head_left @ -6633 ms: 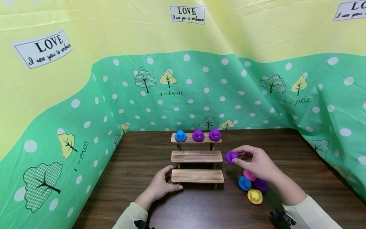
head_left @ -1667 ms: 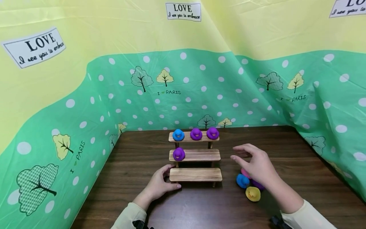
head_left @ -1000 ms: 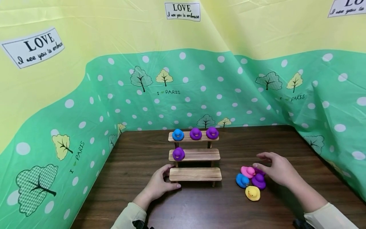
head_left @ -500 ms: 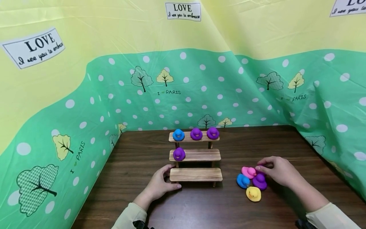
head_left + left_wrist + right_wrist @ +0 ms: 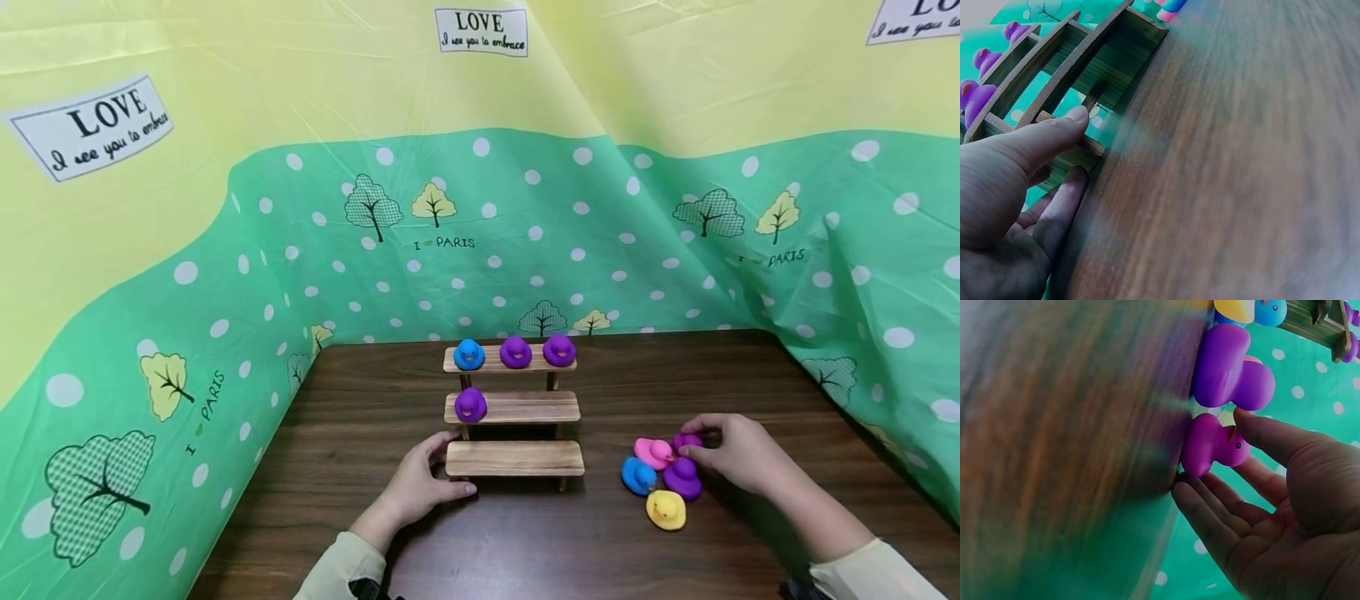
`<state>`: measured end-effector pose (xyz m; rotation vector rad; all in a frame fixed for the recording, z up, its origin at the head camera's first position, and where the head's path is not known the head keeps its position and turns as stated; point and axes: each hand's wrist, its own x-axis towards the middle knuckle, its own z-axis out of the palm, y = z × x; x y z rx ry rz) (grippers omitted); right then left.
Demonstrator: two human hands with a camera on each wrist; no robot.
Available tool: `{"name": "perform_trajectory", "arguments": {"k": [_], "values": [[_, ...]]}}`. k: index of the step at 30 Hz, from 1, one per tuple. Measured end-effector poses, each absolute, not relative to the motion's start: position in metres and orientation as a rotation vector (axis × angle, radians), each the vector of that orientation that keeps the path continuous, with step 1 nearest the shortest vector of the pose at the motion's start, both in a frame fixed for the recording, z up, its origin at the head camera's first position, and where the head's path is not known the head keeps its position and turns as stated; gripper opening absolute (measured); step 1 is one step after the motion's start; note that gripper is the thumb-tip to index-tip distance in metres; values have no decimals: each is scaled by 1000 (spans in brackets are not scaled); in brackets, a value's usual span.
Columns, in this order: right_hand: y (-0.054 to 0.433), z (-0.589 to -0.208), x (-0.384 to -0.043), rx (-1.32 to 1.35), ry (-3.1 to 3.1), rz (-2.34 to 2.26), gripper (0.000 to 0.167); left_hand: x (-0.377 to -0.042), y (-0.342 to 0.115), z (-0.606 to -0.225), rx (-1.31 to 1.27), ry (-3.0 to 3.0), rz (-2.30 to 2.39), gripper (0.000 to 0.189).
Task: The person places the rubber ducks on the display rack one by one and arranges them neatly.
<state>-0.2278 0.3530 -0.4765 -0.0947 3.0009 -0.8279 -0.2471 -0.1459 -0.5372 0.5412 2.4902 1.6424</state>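
Dark brown wooden tabletop point(image 5: 525, 542), small magenta-purple toy duck point(image 5: 1199, 448) at nine o'clock of the right hand point(image 5: 738, 454) in the head view, between thumb and fingers, whether pinched cannot be told, left hand point(image 5: 420, 485) gripping a three-tiered wooden shelf point(image 5: 517, 457) at its eight o'clock

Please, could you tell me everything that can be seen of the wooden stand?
The stand looks like wood, light brown with visible grain: three narrow, round-cornered steps on short legs, rising toward the back. It stands upright on the dark table. In the head view, its top step carries a blue duck and two purple ducks; a third purple duck sits at the left end of the middle step. The left hand holds its lowest step's left end, thumb in front.
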Motion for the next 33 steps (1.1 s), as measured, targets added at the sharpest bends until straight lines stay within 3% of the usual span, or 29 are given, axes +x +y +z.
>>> {"name": "perform_trajectory", "arguments": {"k": [9, 33], "values": [[360, -478, -225, -162, 3001, -812, 42, -247, -145, -538, 548, 2473, 1656, 73], [364, -480, -225, -136, 2974, -839, 35, -247, -145, -537, 529, 2459, 1660, 74]]}}
